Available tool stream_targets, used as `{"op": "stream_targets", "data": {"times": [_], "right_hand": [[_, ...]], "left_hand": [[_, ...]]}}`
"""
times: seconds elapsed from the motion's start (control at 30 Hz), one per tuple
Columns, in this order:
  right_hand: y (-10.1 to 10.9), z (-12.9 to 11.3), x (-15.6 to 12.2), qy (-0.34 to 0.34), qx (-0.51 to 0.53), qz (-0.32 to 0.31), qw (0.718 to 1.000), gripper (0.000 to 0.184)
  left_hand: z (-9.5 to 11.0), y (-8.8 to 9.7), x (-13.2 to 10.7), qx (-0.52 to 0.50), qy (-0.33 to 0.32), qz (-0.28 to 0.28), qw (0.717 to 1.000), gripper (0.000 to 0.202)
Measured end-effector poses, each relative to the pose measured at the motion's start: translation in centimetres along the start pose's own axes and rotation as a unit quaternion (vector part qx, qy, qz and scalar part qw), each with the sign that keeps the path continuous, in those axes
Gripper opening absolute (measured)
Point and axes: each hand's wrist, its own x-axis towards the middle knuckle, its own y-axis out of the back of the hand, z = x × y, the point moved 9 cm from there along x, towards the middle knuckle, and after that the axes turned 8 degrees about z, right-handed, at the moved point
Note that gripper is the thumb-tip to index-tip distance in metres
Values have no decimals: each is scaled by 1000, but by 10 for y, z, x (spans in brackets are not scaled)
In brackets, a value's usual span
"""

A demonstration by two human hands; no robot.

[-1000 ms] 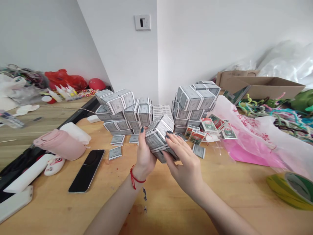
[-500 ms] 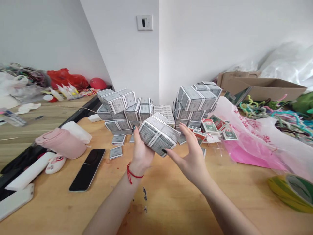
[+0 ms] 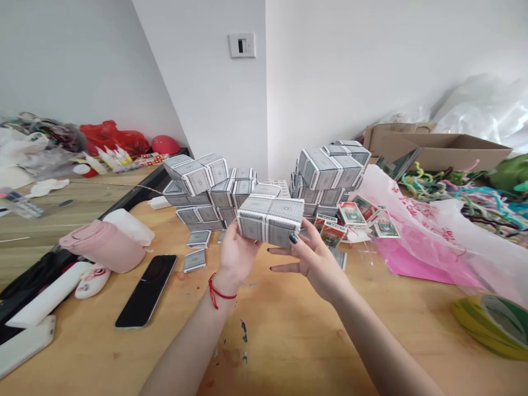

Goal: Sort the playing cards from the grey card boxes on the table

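Through the head camera I am looking down at a block of grey patterned boxes (image 3: 270, 220), held in the air over the wooden bench (image 3: 289, 335) and in front of the gap between a left stack (image 3: 198, 181) and a right stack (image 3: 330, 170) of similar boxes.

Both hands are on the block. To hold it well, I would carry most of the weight on the left palm, so the boxes do not sag at the white-edged seam down the middle of the near face. I would press lightly and evenly from both ends, since the boxes look like thin card that could dent, and I would turn the block slowly, with room between it and the two stacks. I cannot tell what joins the boxes together.

The left hand (image 3: 237, 257) grips the left end, its palm turned up and its fingers partly hidden under the block. A red cord bracelet (image 3: 220, 296) circles that wrist. The right hand (image 3: 315, 258) pinches the right end loosely: the thumb lies against the near face by the lower corner, the index finger rises along the end, and two lower fingers reach leftward below the block, apart from it. Both forearms slope inward from the bottom edge of the view, the left wrist roughly straight, the right hand angled toward the middle.
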Motion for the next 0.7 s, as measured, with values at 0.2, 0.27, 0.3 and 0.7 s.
{"op": "stream_targets", "data": {"times": [0.2, 0.27, 0.3, 0.7], "right_hand": [[18, -15, 3, 109, -100, 74, 986, 75], [22, -20, 3, 142, -155, 94, 973, 71], [24, -22, 3, 155, -185, 104, 965, 70], [13, -35, -6, 243, -420, 86, 870, 63]], "left_hand": [[-6, 10, 6, 78, -23, 20, 996, 21], [0, 17, 10, 160, -66, 40, 984, 26], [7, 20, 11, 206, -100, 53, 972, 29], [43, -52, -53, 515, -313, -206, 771, 56]]}}
